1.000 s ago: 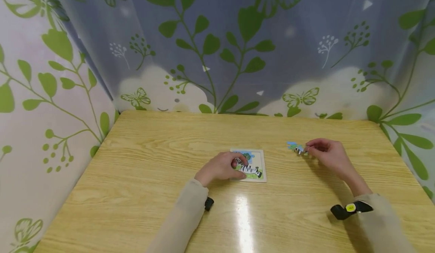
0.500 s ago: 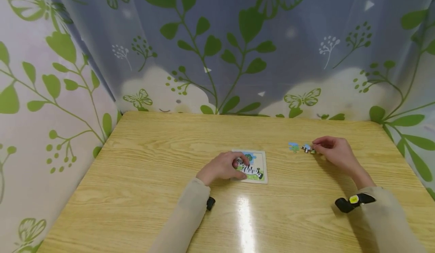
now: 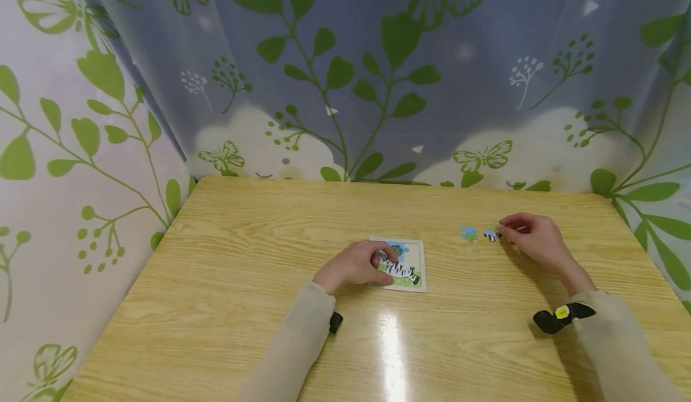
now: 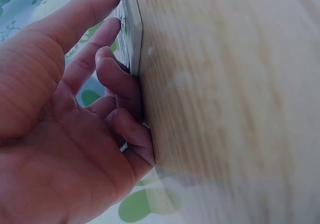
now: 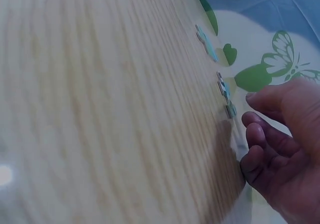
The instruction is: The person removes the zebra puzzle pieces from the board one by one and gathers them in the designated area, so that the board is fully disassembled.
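Observation:
A square puzzle board [image 3: 423,270] with a zebra picture lies on the table, partly filled in. My left hand [image 3: 356,264] rests over its left part, thumb and index finger touching the picture. In the left wrist view the other fingers [image 4: 117,84] are bent at the board's edge [image 4: 136,34]. To the right lie loose puzzle pieces: a blue-and-green piece [image 3: 468,234], a black, white and blue piece [image 3: 490,234], and a small piece [image 5: 230,109] by the right fingertips. My right hand [image 3: 534,240] is beside them, its thumb and index finger apart, with nothing seen between them.
The wood-grain table [image 3: 270,330] reaches back to a curtain [image 3: 345,90] printed with leaves and butterflies. Light glares on the table [image 3: 391,354] in front of the board. Each wrist wears a black camera [image 3: 556,318].
My right hand has moved a little to the right, along the loose pieces. The pieces, bunched together earlier, now lie spread apart. My left hand stays on the puzzle board.

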Motion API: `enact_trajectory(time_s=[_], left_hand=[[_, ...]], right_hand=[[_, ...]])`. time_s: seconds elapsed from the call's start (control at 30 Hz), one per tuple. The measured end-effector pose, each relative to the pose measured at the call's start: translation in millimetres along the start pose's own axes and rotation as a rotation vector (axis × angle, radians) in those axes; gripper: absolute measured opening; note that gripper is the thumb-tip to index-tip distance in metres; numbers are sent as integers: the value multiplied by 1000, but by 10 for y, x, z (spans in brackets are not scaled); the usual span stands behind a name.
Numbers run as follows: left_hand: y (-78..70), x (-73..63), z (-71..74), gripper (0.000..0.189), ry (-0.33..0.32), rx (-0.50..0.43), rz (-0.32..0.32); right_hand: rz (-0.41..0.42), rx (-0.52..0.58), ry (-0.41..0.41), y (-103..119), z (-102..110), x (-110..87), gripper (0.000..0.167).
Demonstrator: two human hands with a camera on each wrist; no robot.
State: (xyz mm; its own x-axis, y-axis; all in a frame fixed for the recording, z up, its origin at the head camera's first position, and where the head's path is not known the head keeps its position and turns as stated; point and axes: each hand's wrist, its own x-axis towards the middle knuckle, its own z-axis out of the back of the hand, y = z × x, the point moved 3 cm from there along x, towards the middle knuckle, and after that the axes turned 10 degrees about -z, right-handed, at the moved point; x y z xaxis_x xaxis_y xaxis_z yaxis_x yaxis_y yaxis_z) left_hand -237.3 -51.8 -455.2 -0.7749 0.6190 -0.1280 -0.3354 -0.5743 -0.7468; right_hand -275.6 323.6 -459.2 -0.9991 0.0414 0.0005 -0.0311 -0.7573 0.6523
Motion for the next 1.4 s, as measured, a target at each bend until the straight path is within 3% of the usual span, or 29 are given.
enact_trajectory(time_s=[0.2,0.73,1.03,1.4], left_hand=[[-3,3,0,29,-5,-13,-3],[-20,-6,-9,29,-5,6,8],[-24,-10,2,29,-19,-15,25],[-21,7,-1,29,-22,-12,28]], right_hand=[[44,33,14,161,-41,-153,28],[200,79,77,593,-446,-577,18],[188,86,149,783,-629,-658,20],[236,117,228,966,-843,-698,19]])
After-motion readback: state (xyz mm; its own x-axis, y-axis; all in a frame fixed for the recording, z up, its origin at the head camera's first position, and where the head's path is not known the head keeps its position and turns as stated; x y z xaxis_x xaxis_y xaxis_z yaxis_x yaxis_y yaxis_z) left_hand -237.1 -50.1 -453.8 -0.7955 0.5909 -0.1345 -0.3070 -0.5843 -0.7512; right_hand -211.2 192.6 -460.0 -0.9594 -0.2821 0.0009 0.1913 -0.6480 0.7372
